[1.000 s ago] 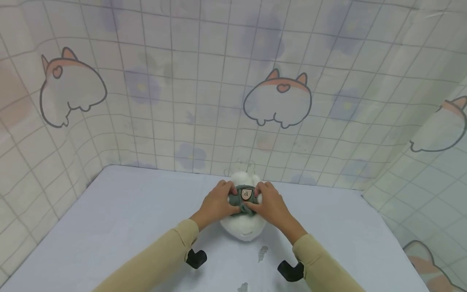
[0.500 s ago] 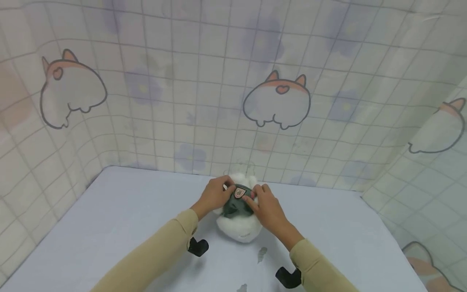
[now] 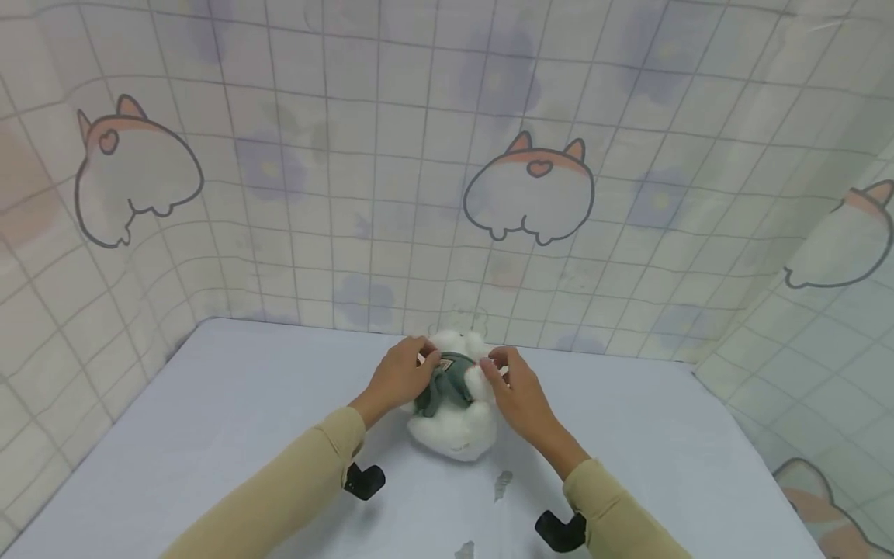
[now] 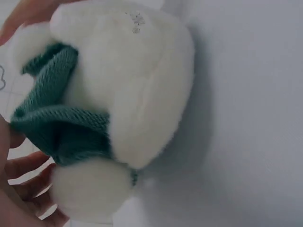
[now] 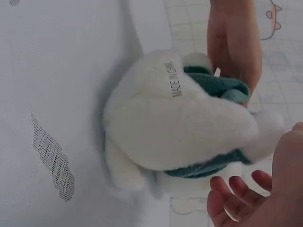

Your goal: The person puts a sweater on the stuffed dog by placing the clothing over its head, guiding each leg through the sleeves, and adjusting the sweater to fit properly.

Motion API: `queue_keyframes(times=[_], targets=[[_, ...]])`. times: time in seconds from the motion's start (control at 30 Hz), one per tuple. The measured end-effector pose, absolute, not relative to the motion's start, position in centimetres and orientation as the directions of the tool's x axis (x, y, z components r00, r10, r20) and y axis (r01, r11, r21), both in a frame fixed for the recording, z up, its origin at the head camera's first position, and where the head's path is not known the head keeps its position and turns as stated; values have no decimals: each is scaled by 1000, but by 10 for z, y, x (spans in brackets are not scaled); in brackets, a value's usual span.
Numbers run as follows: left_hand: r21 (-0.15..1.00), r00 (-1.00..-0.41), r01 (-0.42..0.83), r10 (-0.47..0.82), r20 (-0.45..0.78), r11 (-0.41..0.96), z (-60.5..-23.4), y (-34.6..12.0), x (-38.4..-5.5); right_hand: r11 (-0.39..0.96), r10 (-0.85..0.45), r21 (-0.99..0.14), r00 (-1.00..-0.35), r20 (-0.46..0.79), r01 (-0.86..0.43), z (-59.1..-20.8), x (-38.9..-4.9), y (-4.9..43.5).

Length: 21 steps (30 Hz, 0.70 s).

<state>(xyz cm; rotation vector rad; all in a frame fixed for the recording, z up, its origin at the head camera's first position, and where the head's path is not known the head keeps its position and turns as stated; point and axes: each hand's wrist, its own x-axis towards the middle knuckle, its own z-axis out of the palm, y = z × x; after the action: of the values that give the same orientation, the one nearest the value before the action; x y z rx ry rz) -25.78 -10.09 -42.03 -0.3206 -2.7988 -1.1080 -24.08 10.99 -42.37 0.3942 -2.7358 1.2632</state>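
Observation:
A white plush toy (image 3: 457, 431) sits on the table near the back wall, with its underside towards me. It wears a green knitted top (image 4: 54, 94), folded and bunched towards its left, and the badge (image 3: 445, 365) on it is partly covered. My left hand (image 3: 400, 376) pinches the top at that side, thumb in front and fingers behind. The toy's right-hand white arm (image 3: 478, 384) shows outside the knit. Beside that arm is my right hand (image 3: 520, 392), its fingers loosely bent and holding nothing; whether the thumb touches the plush I cannot tell.
The white table (image 3: 265, 404) carries grey patches (image 3: 503, 485) in front of the toy. A gridded curtain (image 3: 391, 202) with dog drawings rises close behind and at both sides. Black mounts (image 3: 365, 481) stick out by each sleeve.
My right hand has let go of the green top and moved slightly right. The top, badge and left hand have shifted left, baring the toy's white arm on the right.

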Motion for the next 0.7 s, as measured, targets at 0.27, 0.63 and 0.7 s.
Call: queue_keyframes(times=[0.27,0.63,0.7], targets=[[690,-975,220,135,176,690,-410,-114,-237,605,-163,-791,-987,-13,-89,-446,-253,113],[589,-981,155,193,-1,793,-408,-106,-230,518,-265,-855,-948,-178,16,-472,-257,88],[601,-979,162,202,1,783,-410,-107,-230,501,-250,-865,-952,-176,28,-470,-255,86]])
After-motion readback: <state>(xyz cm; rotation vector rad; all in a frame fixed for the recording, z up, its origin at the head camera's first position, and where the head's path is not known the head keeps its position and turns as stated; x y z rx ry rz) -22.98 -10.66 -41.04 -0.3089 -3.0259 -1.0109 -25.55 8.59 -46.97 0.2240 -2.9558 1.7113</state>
